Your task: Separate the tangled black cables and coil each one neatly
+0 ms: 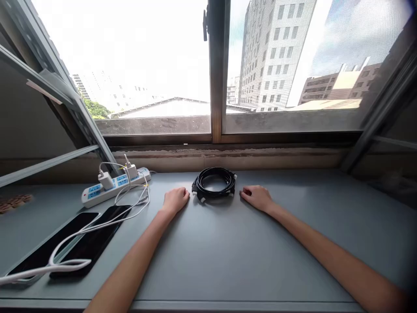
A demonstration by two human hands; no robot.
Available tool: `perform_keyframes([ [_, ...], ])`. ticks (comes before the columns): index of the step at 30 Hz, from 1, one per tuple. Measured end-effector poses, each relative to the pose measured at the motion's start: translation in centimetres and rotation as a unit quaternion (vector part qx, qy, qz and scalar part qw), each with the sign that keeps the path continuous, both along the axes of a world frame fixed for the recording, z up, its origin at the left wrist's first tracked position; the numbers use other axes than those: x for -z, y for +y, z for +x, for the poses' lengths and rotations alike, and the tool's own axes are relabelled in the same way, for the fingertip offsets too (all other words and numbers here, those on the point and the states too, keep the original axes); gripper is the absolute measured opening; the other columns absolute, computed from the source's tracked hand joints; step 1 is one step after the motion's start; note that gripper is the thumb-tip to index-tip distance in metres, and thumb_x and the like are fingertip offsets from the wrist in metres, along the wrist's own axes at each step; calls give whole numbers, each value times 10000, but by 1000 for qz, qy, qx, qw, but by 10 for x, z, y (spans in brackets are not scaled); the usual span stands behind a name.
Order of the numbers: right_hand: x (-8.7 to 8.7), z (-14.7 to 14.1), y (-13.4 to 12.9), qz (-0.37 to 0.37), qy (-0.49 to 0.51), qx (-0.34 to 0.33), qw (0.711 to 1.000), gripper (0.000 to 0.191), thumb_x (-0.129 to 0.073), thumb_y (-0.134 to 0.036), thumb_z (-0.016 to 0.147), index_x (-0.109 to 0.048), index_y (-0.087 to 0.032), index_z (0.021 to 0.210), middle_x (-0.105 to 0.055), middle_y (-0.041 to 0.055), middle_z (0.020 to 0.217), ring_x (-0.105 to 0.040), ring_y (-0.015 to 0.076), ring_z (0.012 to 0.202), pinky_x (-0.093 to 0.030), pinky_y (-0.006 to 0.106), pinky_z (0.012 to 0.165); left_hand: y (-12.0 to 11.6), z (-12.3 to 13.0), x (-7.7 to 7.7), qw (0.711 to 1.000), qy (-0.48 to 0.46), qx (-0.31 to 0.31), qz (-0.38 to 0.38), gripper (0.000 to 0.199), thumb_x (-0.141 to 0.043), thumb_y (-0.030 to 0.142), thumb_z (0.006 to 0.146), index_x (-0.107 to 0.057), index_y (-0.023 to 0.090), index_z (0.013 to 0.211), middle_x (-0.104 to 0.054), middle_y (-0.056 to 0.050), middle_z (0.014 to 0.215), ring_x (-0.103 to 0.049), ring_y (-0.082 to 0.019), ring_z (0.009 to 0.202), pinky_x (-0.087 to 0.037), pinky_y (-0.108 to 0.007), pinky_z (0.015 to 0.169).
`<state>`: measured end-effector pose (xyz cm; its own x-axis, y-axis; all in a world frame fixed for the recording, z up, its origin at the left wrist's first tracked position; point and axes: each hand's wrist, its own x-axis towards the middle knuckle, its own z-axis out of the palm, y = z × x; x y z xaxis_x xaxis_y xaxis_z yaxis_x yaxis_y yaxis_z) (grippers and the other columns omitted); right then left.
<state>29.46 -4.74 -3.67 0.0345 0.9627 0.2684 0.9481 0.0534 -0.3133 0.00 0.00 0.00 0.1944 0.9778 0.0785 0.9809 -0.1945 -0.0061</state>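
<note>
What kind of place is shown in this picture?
Probably an upper-floor room in a city, at a grey desk under a window. Tall buildings show outside; a power strip charges two phones.

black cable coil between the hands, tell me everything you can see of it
The cable coil is black, glossy and thin, wound into a flat round loop of several turns, with small light-tipped plugs at its edges. It lies flat on the grey table below the window, between the left hand and right hand. Neither hand clearly touches it.
</note>
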Motion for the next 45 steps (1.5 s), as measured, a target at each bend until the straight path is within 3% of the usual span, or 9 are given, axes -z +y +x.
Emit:
perform_keyframes([
  [6,-2,-1,-4,40,20,-14,999,292,-471,-312,802,-505,-191,539,-588,6,598,-474,140,563,-221,235,505,0,-3,1,1000,-4,-3,8,363,-299,327,856,-630,184,820,-680,-110,940,-614,-243,863,-374,-291,646],
  [11,-6,-5,-10,116,47,-8,992,379,-404,-349,848,-468,-183,513,-565,12,608,-430,128,548,-233,238,506,-1,-5,1,1000,-3,-1,9,349,-300,325,851,-619,194,801,-681,-97,922,-611,-233,849,-367,-279,634],
  [15,-8,-8,-11,155,57,-1,986,418,-367,-291,835,-434,-184,436,-458,6,504,-332,112,492,-232,253,514,-2,-5,1,1000,-4,1,9,346,-299,336,853,-611,196,799,-679,-96,926,-609,-234,852,-365,-275,633],
  [20,-6,-13,-13,134,59,-34,989,339,-415,-177,714,-456,-192,377,-340,-31,428,-253,96,467,-211,242,507,-2,-5,0,1000,-8,4,8,337,-296,338,852,-593,191,786,-674,-107,924,-604,-253,854,-349,-290,614],
  [25,-3,-17,-17,100,82,-61,990,297,-466,-165,654,-446,-178,358,-342,-38,426,-253,93,464,-179,242,510,-2,-5,0,1000,-9,2,6,328,-302,331,851,-586,191,769,-674,-107,922,-602,-251,851,-347,-292,613],
  [31,-6,-19,-18,84,196,-78,974,324,-476,-224,645,-365,-183,343,-291,-42,432,-228,93,478,-171,244,515,-2,-4,0,1000,-6,0,4,331,-303,337,851,-592,195,776,-676,-98,934,-604,-237,863,-352,-283,626],
  [36,-10,-18,-13,43,382,-68,921,432,-463,-335,693,-229,-224,347,-217,-42,371,-202,82,388,-217,236,409,-1,-5,0,1000,-9,5,7,330,-303,332,850,-591,191,771,-674,-106,927,-604,-242,852,-353,-291,625],
  [40,-17,-16,-13,-8,543,-85,835,423,-426,-421,728,-201,-237,420,-227,-53,370,-191,77,325,-253,229,318,-1,-6,1,1000,-14,6,10,332,-305,330,852,-592,189,761,-678,-101,920,-608,-235,854,-349,-282,617],
  [45,-23,-11,-15,-74,666,-120,733,452,-504,-378,673,-145,-223,445,-149,-80,375,-124,54,327,-166,183,270,-3,-5,0,1000,-22,-2,11,315,-335,338,843,-600,195,749,-684,-88,904,-614,-234,843,-360,-277,622],
])
